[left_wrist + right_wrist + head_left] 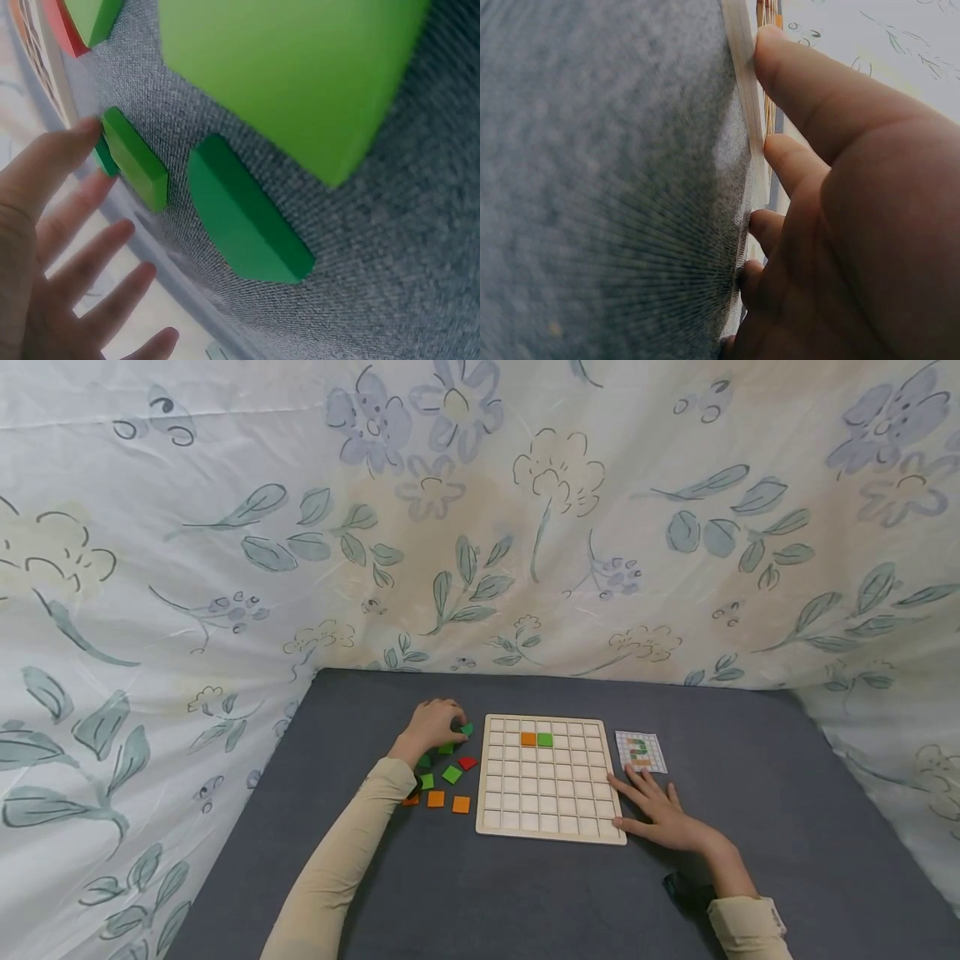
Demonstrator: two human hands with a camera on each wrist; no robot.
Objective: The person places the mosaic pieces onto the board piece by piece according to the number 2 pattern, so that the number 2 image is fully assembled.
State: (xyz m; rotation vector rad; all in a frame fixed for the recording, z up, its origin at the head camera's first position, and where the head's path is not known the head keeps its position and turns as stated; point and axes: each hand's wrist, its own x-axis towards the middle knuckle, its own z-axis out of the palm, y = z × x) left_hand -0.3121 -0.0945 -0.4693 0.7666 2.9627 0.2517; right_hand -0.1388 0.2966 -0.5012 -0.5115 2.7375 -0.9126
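My left hand [435, 724] pinches a dark green square tile [467, 729] between thumb and index finger, left of the board. In the left wrist view that tile [105, 156] shows partly behind a light green tile [139, 161]; the other fingers are spread. Around this hand lie loose tiles: light green [452, 774], red [468, 763] and orange [461, 805]. The gridded wooden board [528, 836] holds an orange tile [528, 739] beside a green tile [545, 740]. With fingers extended, my right hand [660, 814] touches the board's right edge [742, 75].
A small printed pattern card [640, 747] lies right of the board, just beyond the right fingertips. Dark grey cloth [540, 893] covers the table. Behind and at the sides hangs a floral curtain [480, 527].
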